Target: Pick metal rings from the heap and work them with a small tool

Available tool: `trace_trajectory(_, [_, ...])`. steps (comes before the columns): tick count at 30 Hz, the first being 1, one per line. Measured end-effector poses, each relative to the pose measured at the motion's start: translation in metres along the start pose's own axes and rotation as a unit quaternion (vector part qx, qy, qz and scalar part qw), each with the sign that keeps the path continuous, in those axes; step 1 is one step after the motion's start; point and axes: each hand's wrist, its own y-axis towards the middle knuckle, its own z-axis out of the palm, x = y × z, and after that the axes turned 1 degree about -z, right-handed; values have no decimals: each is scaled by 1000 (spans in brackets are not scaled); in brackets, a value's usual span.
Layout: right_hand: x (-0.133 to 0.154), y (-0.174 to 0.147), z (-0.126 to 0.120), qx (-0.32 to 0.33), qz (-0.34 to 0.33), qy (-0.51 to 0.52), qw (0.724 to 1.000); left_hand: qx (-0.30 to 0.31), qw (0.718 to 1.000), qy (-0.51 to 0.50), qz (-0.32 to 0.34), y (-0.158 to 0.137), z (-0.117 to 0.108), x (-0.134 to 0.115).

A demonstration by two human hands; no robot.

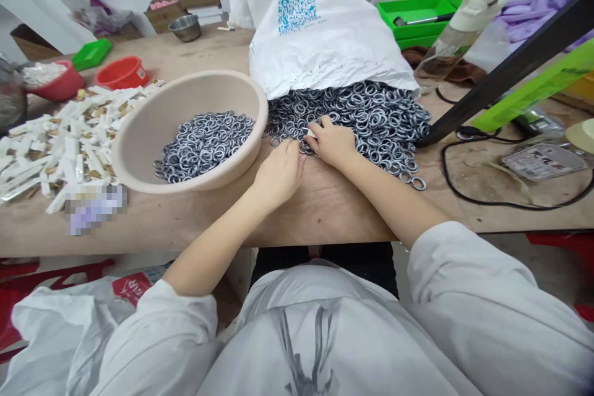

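Observation:
A heap of small metal rings (366, 117) spills from a white plastic bag (320, 25) onto the wooden table (325, 210). My right hand (331, 141) rests on the near edge of the heap, fingers curled over some rings and a small white piece. My left hand (278, 173) lies just beside it on the table, fingers bent and touching rings at the heap's edge. To the left stands a beige round basin (139, 142) partly filled with the same rings (204, 143).
White plastic strips (60, 142) lie in a pile at the left, behind them two red bowls (121, 72). A black bar (505, 68) slants across the right, with a black cable (464, 192), a bottle (459, 31) and green trays (413, 15) nearby.

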Motion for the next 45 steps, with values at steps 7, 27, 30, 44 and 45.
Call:
trace_trajectory(7, [-12, -32, -10, 27, -29, -34, 999, 39, 967, 162, -193, 69, 49, 40])
trace_trajectory(27, [-4, -111, -27, -47, 49, 302, 951, -23, 989, 41, 143, -31, 46, 36])
trace_trajectory(30, [8, -106, -23, -36, 61, 469, 881, -55, 983, -27, 174, -41, 40, 27])
trace_trajectory(44, [73, -131, -25, -45, 199, 744, 636, -135, 856, -493, -75, -79, 53, 0])
trace_trajectory(45, [71, -133, -25, -66, 187, 731, 653, -122, 838, -523, -100, -80, 53, -1])
